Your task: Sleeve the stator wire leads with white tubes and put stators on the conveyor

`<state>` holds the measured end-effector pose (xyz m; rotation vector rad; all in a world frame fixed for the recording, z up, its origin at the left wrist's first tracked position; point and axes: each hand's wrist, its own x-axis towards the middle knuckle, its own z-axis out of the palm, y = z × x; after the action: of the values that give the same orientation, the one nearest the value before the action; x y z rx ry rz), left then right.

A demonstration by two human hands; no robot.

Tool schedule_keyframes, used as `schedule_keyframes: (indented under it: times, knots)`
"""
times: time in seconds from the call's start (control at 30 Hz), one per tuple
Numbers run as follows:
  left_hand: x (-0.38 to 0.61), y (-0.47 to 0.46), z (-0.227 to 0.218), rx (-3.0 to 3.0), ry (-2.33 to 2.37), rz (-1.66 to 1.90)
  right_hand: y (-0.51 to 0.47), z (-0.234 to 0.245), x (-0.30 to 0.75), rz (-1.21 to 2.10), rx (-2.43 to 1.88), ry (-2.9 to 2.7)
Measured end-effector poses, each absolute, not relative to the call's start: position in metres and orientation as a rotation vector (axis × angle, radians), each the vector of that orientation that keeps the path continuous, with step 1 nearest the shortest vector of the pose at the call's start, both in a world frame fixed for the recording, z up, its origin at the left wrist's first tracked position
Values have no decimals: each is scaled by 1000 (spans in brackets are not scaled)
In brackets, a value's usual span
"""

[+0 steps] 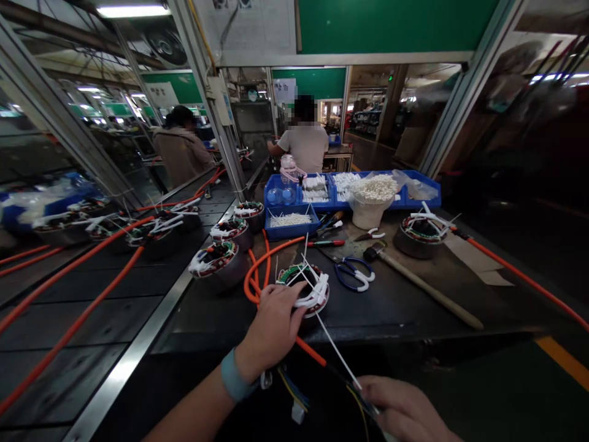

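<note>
A round motor stator (307, 288) with green and red windings and white sleeving lies on the dark bench near its front edge. My left hand (272, 329) rests on its near rim, fingers curled over it. An orange cable (257, 270) loops from the stator across the bench. My right hand (405, 410) is low at the bench front, fingers closed around a bundle of thin wires and a white cable tie (334, 347) that runs up to the stator.
Blue scissors (354, 273), a wooden-handled mallet (421, 285) and pliers lie right of the stator. Another stator (421, 233) sits at the right. Blue bins (340, 187) and a white tub (370, 199) of small parts stand behind. More stators (218, 261) line the left conveyor. Two people work beyond.
</note>
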<state>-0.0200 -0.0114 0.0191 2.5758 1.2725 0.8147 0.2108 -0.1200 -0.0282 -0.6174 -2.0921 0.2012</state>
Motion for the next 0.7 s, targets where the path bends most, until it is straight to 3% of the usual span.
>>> schedule_keyframes:
  times: [0.4,0.7]
  knots:
    - [-12,-13,15,2529,1333,850,-86,-13,191,74,-677,-2156]
    - [-13,-11,13,2447,1250,1065,-33,-27,154,1126,-967,-1421]
